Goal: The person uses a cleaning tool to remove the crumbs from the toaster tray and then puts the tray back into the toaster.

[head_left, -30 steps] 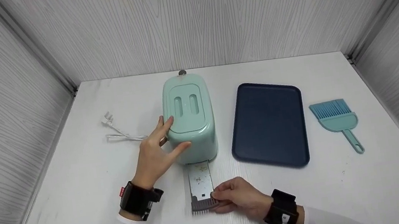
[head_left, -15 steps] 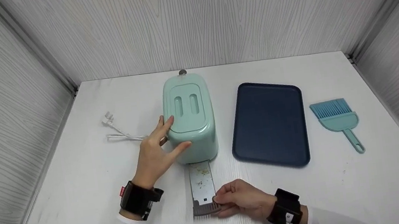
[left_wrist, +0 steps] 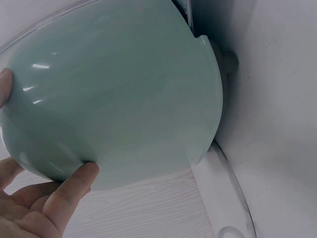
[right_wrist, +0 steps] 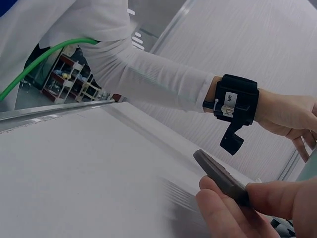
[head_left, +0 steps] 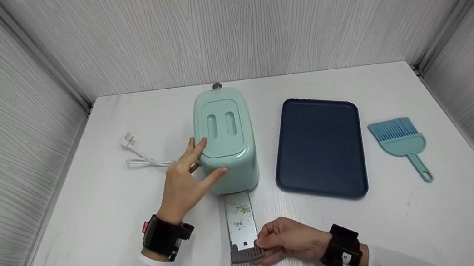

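A mint-green toaster with a lid bearing two long recesses stands on the white table. My left hand grips its near left corner, thumb on the front face and fingers along the side; in the left wrist view fingertips press on the glossy toaster body. A metal crumb tray with golden crumbs sticks out from under the toaster's near end. Thumb and fingers of my right hand pinch the right end of its grey slotted handle. Edge-on in the right wrist view, that crumb tray sits between thumb and fingers.
To the right of the toaster lies a dark blue tray. Farther right is a small teal brush and dustpan set. A white power cord with plug lies left of the toaster. Pale wood-grain panels enclose the table.
My right hand has drawn the crumb tray farther out toward me, and more crumbs show on it. The left hand and the toaster have stayed in place.
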A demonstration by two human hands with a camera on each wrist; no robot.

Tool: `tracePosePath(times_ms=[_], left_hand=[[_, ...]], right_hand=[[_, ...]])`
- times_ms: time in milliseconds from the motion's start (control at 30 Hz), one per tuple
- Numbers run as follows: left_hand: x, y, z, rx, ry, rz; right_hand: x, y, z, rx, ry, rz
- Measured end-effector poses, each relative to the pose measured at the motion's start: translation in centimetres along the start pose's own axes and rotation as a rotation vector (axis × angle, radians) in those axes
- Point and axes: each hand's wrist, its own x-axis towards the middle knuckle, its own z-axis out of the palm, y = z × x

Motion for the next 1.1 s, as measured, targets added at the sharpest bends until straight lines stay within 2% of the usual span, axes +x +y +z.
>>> tracePosePath(times_ms=[200,600,1100], left_hand=[[0.0,0.1,0.0,0.003,0.002,-0.022],[0.1,0.1,0.1,0.009,-0.003,-0.016],[0.0,0.0,0.1,0.005,0.001,-0.007]], right_hand=[[-0.5,0.3,0.0,0.013,-0.030,0.007],[-1.7,1.0,0.0,-0.009,-0.055,0.005],[-3.1,0.6,-1.1,-0.016,-0.043,-0.027]])
